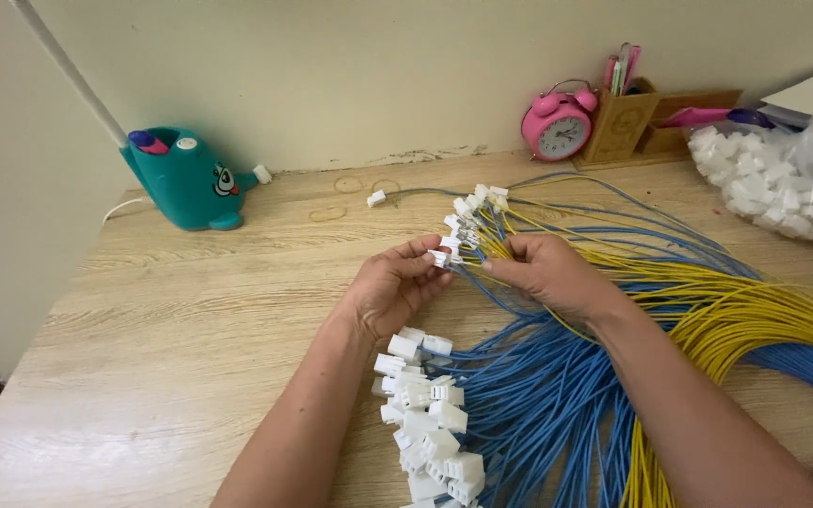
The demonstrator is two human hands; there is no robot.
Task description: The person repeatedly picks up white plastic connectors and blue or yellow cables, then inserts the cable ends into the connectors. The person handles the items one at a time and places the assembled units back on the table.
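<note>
A: Status?
B: Left hand (pixel 395 287) pinches a white plug (pixel 438 257); right hand (pixel 546 271) grips wires (pixel 708 301), frame centre. Finished plugs (pixel 430 423) piled bottom centre; bare ends (pixel 477 212) remain above.

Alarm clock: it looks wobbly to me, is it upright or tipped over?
Upright: the pink alarm clock stands with bells on top.

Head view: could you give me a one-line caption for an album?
Both hands pinch a white plug on blue and yellow wires.
</note>
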